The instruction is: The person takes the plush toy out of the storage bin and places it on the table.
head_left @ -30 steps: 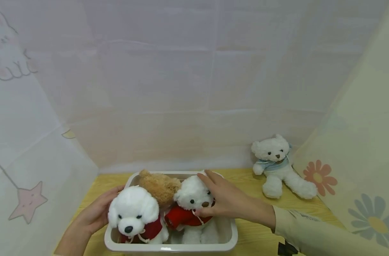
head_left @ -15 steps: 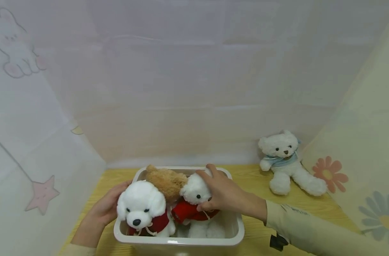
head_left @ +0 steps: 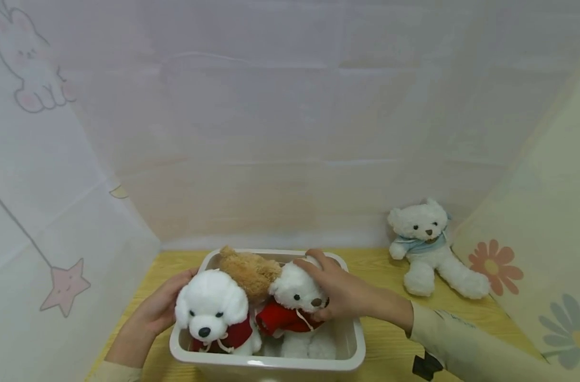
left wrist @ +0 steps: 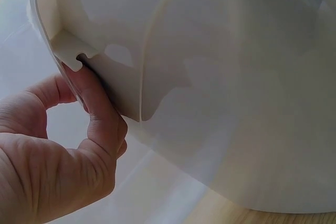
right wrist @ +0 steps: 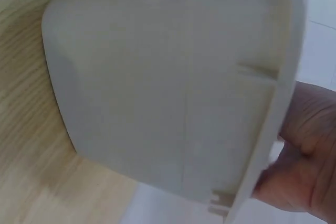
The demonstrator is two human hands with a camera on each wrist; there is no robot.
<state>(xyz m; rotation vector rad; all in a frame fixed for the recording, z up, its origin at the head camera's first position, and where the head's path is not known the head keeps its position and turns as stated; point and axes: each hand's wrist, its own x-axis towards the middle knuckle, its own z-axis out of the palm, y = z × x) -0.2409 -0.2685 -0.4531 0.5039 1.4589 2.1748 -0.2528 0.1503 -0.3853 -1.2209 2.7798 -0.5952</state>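
My left hand grips the left rim of a white plastic bin. In the left wrist view, its fingers curl under that rim, with the thumb close by. My right hand holds a white teddy bear in a red top, fingers over its head and thumb by its chest. The bear sits inside the bin, at the right. Beside it are a white plush dog in dark red and a brown plush toy, whose face is hidden. The right wrist view shows mostly the bin's outer wall.
Another white teddy bear in a light blue top sits at the back right of the wooden table. Fabric printed with a rabbit, a star and flowers hangs around the table. A black strap piece hangs under the right sleeve.
The head view has shifted slightly, moving the scene rightward. My right hand has slid a little to the right on the red-topped bear, showing more of its face. My left hand keeps its place.
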